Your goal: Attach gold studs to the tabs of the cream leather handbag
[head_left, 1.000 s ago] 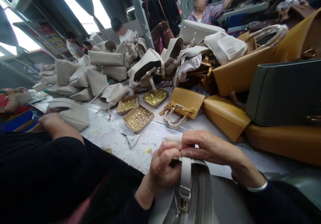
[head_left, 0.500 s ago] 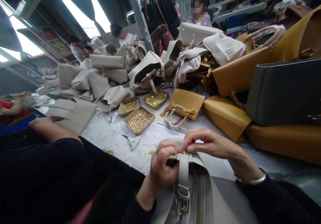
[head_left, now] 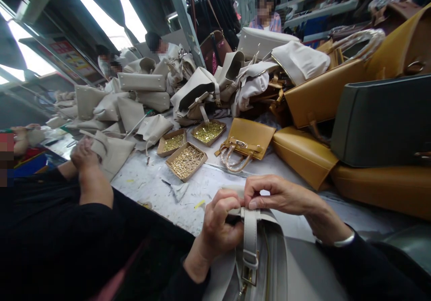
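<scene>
A light grey handbag [head_left: 298,265] with an unzipped top stands upright in front of me at the table's near edge. Its strap [head_left: 250,233] runs down over the opening to a gold buckle. My left hand [head_left: 220,222] is closed around the bag's upper rim, fingers curled over the edge beside the strap. With thumb and forefinger, my right hand [head_left: 269,195] pinches the strap's upper end at the rim. Whatever small part lies under those fingertips is hidden. The two hands' fingertips nearly touch.
Several cardboard trays of small gold metal pieces, one a tray [head_left: 186,178], sit ahead. A mustard handbag [head_left: 251,132] lies beside them. Piled grey bags [head_left: 143,81] and a dark green bag [head_left: 384,121] stand behind. At left, a co-worker's hands [head_left: 84,155] handle a grey bag.
My right thumb now covers the gold piece that showed at the strap's end. Both hands stay at the rim. The co-worker's hands at left have come up onto their grey bag, lifting its handle.
</scene>
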A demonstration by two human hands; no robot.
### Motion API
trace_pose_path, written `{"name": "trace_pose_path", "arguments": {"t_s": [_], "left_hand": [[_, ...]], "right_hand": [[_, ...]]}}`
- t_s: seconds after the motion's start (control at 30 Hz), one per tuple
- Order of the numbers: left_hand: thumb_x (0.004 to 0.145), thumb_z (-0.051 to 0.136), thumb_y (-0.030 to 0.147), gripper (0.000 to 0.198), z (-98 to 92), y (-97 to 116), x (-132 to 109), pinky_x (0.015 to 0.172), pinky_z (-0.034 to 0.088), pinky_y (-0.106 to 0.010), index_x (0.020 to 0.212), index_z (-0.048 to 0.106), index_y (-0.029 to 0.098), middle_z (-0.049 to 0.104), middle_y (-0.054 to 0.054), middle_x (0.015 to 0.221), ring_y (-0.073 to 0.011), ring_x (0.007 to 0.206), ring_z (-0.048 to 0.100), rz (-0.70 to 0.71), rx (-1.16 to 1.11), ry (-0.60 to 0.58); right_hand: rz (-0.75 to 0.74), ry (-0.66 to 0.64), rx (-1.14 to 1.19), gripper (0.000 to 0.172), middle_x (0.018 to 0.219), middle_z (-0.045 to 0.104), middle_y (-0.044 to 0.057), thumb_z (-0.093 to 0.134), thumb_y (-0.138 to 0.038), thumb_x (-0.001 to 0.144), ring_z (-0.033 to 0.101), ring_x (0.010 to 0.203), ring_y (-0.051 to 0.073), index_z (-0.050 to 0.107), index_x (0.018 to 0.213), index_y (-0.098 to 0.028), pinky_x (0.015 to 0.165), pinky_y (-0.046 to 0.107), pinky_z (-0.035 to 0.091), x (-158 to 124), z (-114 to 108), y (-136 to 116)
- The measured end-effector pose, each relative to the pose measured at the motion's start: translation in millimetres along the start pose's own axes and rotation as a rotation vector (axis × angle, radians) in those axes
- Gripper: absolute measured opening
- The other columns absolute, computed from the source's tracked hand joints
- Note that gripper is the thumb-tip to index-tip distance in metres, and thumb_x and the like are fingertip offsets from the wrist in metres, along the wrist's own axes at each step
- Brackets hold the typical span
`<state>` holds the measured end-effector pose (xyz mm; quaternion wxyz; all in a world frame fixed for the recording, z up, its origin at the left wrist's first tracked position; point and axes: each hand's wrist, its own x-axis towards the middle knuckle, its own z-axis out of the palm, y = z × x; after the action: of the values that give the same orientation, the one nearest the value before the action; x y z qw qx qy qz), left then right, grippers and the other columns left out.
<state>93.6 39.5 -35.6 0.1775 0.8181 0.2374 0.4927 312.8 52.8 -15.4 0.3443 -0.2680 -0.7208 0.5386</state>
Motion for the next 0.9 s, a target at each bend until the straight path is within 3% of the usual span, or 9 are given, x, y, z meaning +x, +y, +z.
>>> {"name": "trace_pose_path", "arguments": {"t_s": [0.3,0.43,0.53,0.67,0.9], "left_hand": [[0.074,0.069,0.001,0.037,2.9,-1,-2,0.075,0.055,-0.026,0.1,0.051,0.02,0.063,-0.003,0.094,-0.0144,0.085,0.063,0.025,0.013,-0.017],[0.074,0.068,0.001,0.037,3.6,-1,-2,0.075,0.056,-0.027,0.1,0.051,0.02,0.062,-0.003,0.094,-0.015,0.085,0.063,0.014,0.015,-0.009],[0.074,0.07,0.001,0.038,2.1,-1,0,0.074,0.055,-0.027,0.1,0.051,0.021,0.061,-0.002,0.092,-0.0146,0.084,0.063,-0.008,0.021,0.015],[0.075,0.07,0.001,0.037,-0.7,-1,1,0.074,0.056,-0.029,0.1,0.051,0.021,0.062,-0.003,0.093,-0.0154,0.084,0.063,-0.02,0.021,0.018],[0.075,0.071,0.002,0.037,-1.0,-3,0,0.073,0.056,-0.028,0.1,0.051,0.022,0.063,-0.003,0.093,-0.0157,0.083,0.065,-0.025,-0.002,0.014]], "right_hand": [[-0.013,-0.014,-0.269,0.019,0.083,0.059,-0.001,0.062,-0.031,0.099,0.053,0.078,0.013,0.065,0.086,-0.017,0.07,0.024,0.038,5,7,-12],[0.017,0.033,-0.327,0.033,0.072,0.051,-0.003,0.062,-0.037,0.099,0.046,0.069,0.012,0.06,0.073,-0.017,0.063,0.024,0.034,6,10,-12],[0.042,0.07,-0.177,0.034,0.076,0.059,-0.001,0.066,-0.047,0.095,0.05,0.071,0.013,0.067,0.082,-0.016,0.065,0.025,0.038,3,6,-6],[-0.002,0.002,0.076,0.032,0.096,0.071,0.005,0.066,-0.046,0.096,0.063,0.088,0.017,0.075,0.103,-0.016,0.081,0.028,0.048,1,-1,2],[-0.016,-0.02,0.006,0.029,0.094,0.068,0.004,0.062,-0.044,0.099,0.061,0.086,0.015,0.072,0.098,-0.016,0.08,0.027,0.047,2,-1,5]]}}
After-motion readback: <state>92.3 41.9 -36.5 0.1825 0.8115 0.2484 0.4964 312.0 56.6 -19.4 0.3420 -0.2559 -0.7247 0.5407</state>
